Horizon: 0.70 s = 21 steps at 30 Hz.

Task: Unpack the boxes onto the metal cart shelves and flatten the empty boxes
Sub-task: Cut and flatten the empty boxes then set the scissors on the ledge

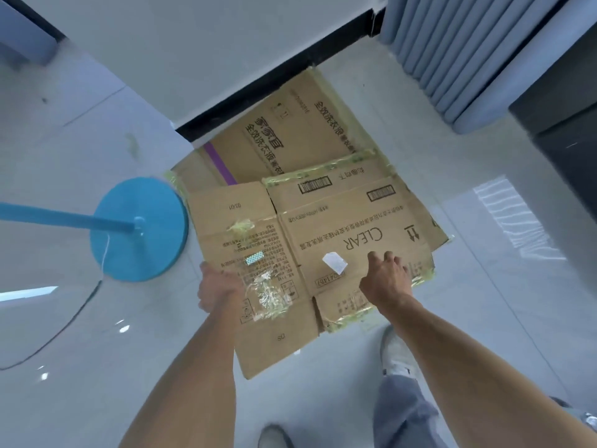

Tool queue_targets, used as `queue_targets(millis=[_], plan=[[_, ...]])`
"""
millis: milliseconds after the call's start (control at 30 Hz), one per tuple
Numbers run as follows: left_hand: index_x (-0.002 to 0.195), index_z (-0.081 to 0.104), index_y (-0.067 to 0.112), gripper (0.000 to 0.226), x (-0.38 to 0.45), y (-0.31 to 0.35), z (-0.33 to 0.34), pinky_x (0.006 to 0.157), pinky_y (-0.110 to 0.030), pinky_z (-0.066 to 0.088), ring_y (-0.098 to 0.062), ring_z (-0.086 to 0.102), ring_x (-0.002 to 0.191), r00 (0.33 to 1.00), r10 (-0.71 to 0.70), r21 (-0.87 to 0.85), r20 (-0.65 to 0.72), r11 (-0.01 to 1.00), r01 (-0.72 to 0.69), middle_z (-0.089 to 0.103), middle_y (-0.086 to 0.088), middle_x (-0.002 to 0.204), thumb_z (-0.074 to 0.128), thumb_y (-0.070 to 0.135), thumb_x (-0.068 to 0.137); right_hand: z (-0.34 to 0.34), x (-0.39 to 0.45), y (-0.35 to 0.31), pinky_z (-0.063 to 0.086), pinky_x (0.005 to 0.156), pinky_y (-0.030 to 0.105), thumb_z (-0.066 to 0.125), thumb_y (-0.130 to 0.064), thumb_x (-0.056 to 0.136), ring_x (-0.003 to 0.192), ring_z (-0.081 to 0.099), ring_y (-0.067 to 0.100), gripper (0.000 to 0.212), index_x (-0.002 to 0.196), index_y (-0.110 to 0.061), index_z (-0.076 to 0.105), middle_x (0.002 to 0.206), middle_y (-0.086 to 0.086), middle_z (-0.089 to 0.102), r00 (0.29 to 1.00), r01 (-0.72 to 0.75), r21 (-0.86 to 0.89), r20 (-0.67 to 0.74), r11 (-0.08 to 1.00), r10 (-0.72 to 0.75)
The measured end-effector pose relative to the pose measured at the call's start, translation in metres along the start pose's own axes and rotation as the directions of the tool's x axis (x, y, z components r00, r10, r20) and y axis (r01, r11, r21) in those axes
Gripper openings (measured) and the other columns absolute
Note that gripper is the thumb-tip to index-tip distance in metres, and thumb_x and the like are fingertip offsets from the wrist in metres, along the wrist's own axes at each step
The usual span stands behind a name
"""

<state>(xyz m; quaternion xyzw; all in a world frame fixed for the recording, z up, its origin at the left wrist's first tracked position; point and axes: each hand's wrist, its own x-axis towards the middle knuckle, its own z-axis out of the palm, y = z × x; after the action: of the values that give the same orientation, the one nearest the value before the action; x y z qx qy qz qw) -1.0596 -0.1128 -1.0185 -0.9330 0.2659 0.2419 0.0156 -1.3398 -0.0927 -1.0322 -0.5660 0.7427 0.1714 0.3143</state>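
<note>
Your two hands reach down to a flattened cardboard box [290,253] lying in the middle of the frame on the pale tiled floor [484,318]. Your left hand [219,286] grasps the box's left edge, fingers curled round it beside a patch of torn clear tape [268,295]. Your right hand [386,278] rests on the panel printed "CLEAR", fingers bent with their tips on the cardboard; you cannot tell whether they pinch anything. A white label [335,262] sits just left of that hand. This box lies on top of another flattened box [290,134] reaching toward the upper middle. A blue round stand base [139,231] is at left, touching the stack's edge. Your white shoe [395,354] stands at lower right.
</note>
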Motion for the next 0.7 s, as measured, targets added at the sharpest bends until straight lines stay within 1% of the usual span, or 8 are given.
queue_targets(millis=[167,267,367,467,533,600,667,700], plan=[[0.131,0.044,0.008,0.035,0.024,0.002,0.012,0.083,-0.046,0.054,-0.042,0.06,0.106,0.99,-0.143,-0.012,-0.001,0.99,0.143,0.063,-0.021,0.115,0.046,0.007,0.095,-0.029,0.025,0.01,0.044,0.097,0.044,0.047,-0.012,0.089,0.115,0.051,0.034,0.042,0.131,-0.01,0.048,0.121,0.017,0.053,0.995,-0.095,0.004,-0.023,0.996,0.095],[0.121,0.052,0.006,0.028,0.043,0.008,0.015,0.08,-0.044,0.057,-0.04,0.064,0.099,0.991,-0.134,-0.016,0.028,0.991,0.134,0.066,-0.019,0.108,0.054,0.006,0.093,-0.022,0.027,0.01,0.044,0.096,0.044,0.047,-0.011,0.088,0.114,0.051,0.034,0.042,0.13,-0.01,0.049,0.121,0.018,0.053,0.989,-0.144,0.013,-0.011,0.989,0.144],[0.12,0.054,0.008,0.03,0.076,0.021,0.006,0.08,-0.041,0.056,-0.036,0.064,0.1,0.999,-0.018,-0.007,0.034,1.0,0.018,0.066,-0.014,0.107,0.06,0.007,0.091,0.0,0.025,-0.001,0.043,0.1,0.045,0.048,-0.011,0.087,0.112,0.051,0.034,0.044,0.131,-0.012,0.05,0.115,0.015,0.054,0.975,-0.215,0.012,0.055,0.977,0.214],[0.115,0.052,0.005,0.026,0.135,0.054,-0.015,0.082,-0.043,0.051,-0.038,0.061,0.102,0.981,0.185,0.065,0.059,0.98,-0.188,0.063,-0.016,0.106,0.056,0.007,0.09,0.029,0.026,-0.028,0.043,0.098,0.043,0.045,-0.01,0.088,0.114,0.049,0.034,0.042,0.129,-0.012,0.051,0.117,0.016,0.054,0.951,-0.309,0.095,0.061,0.946,0.304],[0.118,0.052,0.002,0.027,0.176,0.078,-0.028,0.085,-0.044,0.047,-0.04,0.059,0.108,0.947,0.311,0.093,0.079,0.944,-0.317,0.062,-0.02,0.114,0.053,0.007,0.091,0.046,0.029,-0.046,0.043,0.096,0.044,0.043,-0.01,0.09,0.117,0.048,0.035,0.037,0.127,-0.011,0.049,0.123,0.018,0.052,0.926,-0.378,0.171,0.067,0.91,0.372],[0.127,0.051,0.001,0.033,0.215,0.101,-0.037,0.088,-0.044,0.046,-0.042,0.057,0.113,0.894,0.427,0.104,0.135,0.891,-0.442,0.06,-0.023,0.122,0.051,0.007,0.095,0.068,0.033,-0.07,0.043,0.099,0.047,0.043,-0.012,0.091,0.122,0.046,0.037,0.04,0.131,-0.012,0.044,0.132,0.021,0.048,0.895,-0.444,0.254,0.081,0.86,0.438],[0.128,0.052,0.006,0.032,0.25,0.132,-0.041,0.08,-0.039,0.044,-0.041,0.058,0.11,0.84,0.523,0.123,0.147,0.833,-0.54,0.061,-0.02,0.122,0.049,0.01,0.096,0.088,0.04,-0.099,0.043,0.101,0.049,0.045,-0.017,0.093,0.123,0.045,0.039,0.047,0.139,-0.013,0.038,0.139,0.023,0.044,0.866,-0.497,0.318,0.126,0.807,0.484],[0.126,0.053,0.008,0.03,0.263,0.146,-0.044,0.078,-0.038,0.042,-0.04,0.058,0.107,0.829,0.541,0.137,0.142,0.819,-0.558,0.062,-0.02,0.121,0.049,0.012,0.096,0.096,0.041,-0.114,0.042,0.102,0.049,0.045,-0.019,0.094,0.123,0.046,0.039,0.05,0.142,-0.014,0.035,0.139,0.023,0.044,0.864,-0.5,0.323,0.132,0.803,0.485]])
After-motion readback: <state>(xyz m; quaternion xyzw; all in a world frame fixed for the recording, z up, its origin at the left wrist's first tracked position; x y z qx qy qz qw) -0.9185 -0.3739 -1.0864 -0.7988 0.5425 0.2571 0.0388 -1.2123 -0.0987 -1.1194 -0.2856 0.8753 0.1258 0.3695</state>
